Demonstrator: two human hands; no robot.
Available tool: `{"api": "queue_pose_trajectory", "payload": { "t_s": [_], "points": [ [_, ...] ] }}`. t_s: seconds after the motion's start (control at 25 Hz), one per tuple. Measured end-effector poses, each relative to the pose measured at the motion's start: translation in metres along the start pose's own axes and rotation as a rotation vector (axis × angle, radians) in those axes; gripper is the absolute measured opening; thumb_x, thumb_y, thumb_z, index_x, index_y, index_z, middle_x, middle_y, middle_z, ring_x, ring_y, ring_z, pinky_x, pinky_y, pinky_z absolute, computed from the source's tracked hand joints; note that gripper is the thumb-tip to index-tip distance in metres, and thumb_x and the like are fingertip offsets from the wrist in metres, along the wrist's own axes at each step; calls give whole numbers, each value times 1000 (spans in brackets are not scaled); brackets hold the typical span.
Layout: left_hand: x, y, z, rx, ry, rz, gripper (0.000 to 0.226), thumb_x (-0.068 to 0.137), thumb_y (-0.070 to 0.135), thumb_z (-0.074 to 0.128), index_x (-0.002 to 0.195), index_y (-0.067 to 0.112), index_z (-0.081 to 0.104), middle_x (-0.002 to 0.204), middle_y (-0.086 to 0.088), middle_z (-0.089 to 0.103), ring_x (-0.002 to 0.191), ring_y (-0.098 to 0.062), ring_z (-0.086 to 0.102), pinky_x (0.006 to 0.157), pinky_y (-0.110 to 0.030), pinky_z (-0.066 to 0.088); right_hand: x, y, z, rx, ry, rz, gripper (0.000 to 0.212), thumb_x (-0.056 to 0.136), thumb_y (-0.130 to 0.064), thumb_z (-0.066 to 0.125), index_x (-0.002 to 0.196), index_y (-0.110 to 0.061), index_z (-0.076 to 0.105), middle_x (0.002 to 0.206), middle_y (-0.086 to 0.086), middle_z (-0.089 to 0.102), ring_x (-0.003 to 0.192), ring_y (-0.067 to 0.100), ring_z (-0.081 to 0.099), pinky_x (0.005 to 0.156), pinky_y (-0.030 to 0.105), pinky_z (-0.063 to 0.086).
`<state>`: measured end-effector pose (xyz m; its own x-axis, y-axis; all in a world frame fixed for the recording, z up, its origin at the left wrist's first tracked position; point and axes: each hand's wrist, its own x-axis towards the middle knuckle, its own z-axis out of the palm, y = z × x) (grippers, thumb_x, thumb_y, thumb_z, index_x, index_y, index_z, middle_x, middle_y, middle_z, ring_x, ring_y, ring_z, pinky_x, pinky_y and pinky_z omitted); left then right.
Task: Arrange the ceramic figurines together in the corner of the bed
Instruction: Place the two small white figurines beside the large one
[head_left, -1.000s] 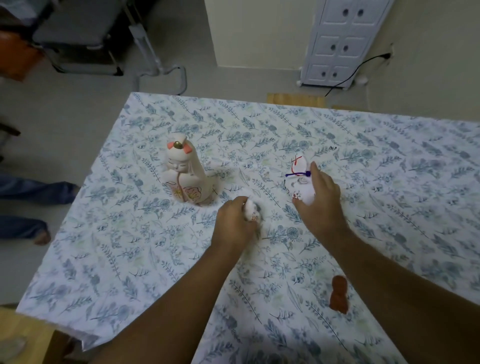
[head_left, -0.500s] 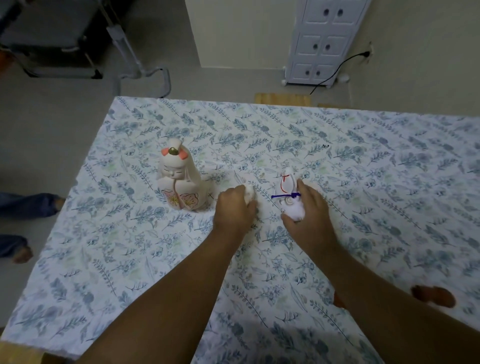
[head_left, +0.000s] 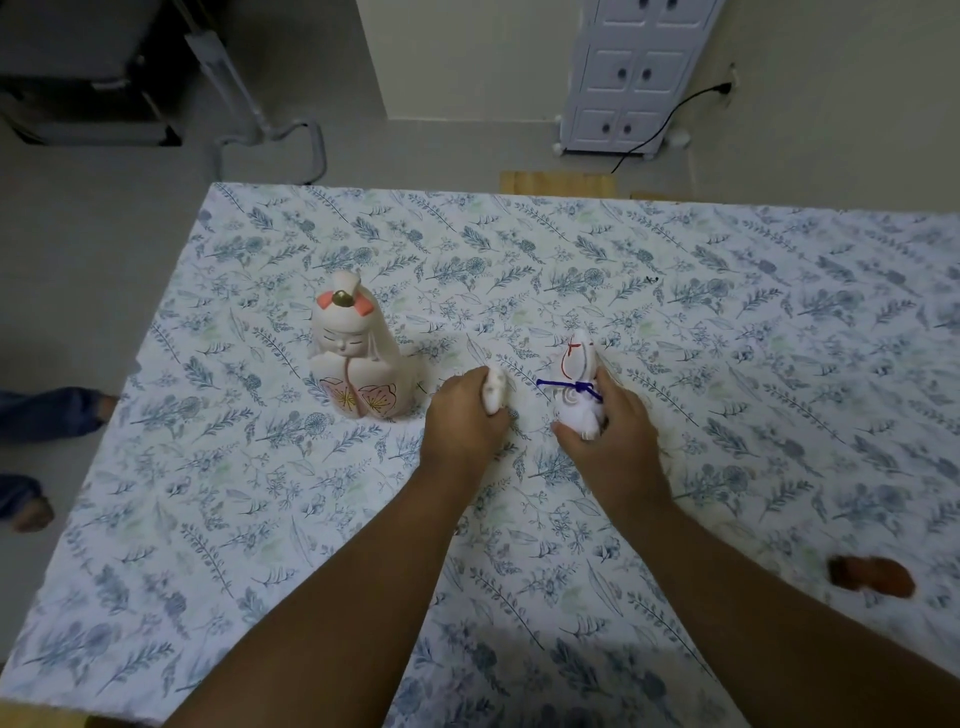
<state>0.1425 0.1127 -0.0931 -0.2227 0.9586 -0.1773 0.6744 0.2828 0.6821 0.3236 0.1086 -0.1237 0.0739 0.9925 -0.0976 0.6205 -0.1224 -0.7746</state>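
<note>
A tall cream doll figurine (head_left: 356, 356) with pink hair bows stands upright on the floral bed sheet (head_left: 208, 519), toward the bed's far left corner. Just right of it, my left hand (head_left: 462, 421) is closed around a small white figurine (head_left: 493, 391), mostly hidden by my fingers. My right hand (head_left: 608, 436) grips a white fox-like figurine (head_left: 577, 384) with red marks and a purple cord, held close beside the small one. A small brown figurine (head_left: 872, 579) lies alone on the sheet at the right.
The bed's left edge drops to a grey floor where another person's feet (head_left: 31, 512) and blue trouser legs show. A white drawer cabinet (head_left: 634, 73) with a black cable stands beyond the bed. A metal frame (head_left: 270, 140) stands at the far left.
Both hands carried their figurines toward the tall doll; the small white one now sits close to its right side. The camera view shifted, leaving the brown figurine farther right.
</note>
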Motion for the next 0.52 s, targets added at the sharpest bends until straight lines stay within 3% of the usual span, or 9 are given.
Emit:
{"api": "queue_pose_trajectory", "payload": {
  "t_s": [0.12, 0.24, 0.36, 0.44, 0.52],
  "points": [
    [-2, 0, -1, 7, 8, 17, 8, 82, 7, 68, 90, 10, 65, 76, -5, 65, 69, -22, 57, 59, -30, 42, -3, -2, 4, 26, 38, 20, 89, 77, -24, 86, 152, -14, 41, 133, 7, 57, 123, 18, 53, 100, 32, 50],
    [-4, 1, -3, -35, 8, 28, 16, 83, 8, 69, 99, 11, 66, 80, -5, 68, 73, -24, 61, 61, -32, 48, -3, -4, 3, 22, 35, 24, 90, 76, -23, 87, 152, -14, 41, 136, 7, 57, 126, 20, 53, 100, 28, 47],
    [-8, 0, -7, -29, -14, 62, 21, 81, 10, 72, 98, 10, 61, 84, -5, 67, 78, -24, 61, 68, -38, 53, -3, -8, -1, 36, -6, 45, 94, 73, -28, 89, 153, -17, 39, 139, 6, 56, 129, 20, 51, 104, 39, 48],
    [-17, -1, -10, -1, -3, 112, 21, 82, 14, 72, 99, 10, 59, 90, -2, 65, 85, -22, 59, 77, -44, 54, -6, -11, -9, -20, -74, 24, 95, 75, -37, 86, 154, -18, 35, 142, 5, 54, 132, 21, 47, 103, 39, 47],
    [-31, -4, -12, 56, 5, 135, 38, 87, 21, 71, 122, 10, 61, 118, -6, 66, 113, -25, 58, 99, -45, 50, -17, -13, -20, -173, -79, -70, 90, 79, -44, 80, 153, -16, 36, 142, 6, 54, 132, 22, 47, 99, 38, 47]
  ]
}}
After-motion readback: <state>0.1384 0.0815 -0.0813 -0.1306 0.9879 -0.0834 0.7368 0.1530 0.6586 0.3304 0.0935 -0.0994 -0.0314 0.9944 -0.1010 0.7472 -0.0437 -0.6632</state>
